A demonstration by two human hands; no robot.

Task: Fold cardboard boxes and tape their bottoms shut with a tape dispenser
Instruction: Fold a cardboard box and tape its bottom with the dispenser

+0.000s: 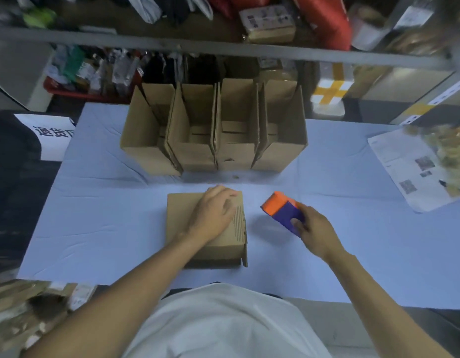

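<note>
Shirt nearest. Left hand (213,213) flat on box (187,228); right hand (316,233) grips tape dispenser (283,210) just right of box.

Just one head cam, looking forward and steeply down, pretty close over the pale blue cloth-covered table (352,228).

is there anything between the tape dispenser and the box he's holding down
Nothing visible. The right hand holds the tape dispenser just right of the box, with only bare blue table cover between them. The left hand rests flat on the box top.
</note>
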